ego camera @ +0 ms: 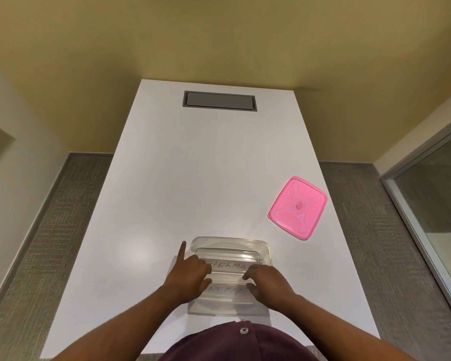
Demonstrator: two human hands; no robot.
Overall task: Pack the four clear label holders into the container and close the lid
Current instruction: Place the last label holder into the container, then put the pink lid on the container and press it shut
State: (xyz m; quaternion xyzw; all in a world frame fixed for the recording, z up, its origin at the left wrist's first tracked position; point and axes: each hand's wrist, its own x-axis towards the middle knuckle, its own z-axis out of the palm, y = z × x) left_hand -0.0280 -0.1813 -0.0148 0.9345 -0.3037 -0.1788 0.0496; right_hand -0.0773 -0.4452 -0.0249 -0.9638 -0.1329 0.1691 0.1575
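Clear container (231, 246) on white worktop (193, 178), near edge, lidless, label holders (228, 267) inside; left hand (190, 277) and right hand (266, 282) each with curled grip on a holder, left forefinger outstretched; pink lid (297, 208) apart, right.

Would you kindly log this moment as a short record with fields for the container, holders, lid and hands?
container: clear container on the white table, open, near the front edge
label holders: clear label holders inside the container; handwritten cards show in two; count cannot be told
lid: pink lid lying off the container, far right on the table
left hand: left hand at the holders, index finger pointing away
right hand: right hand with fingertips on the holders
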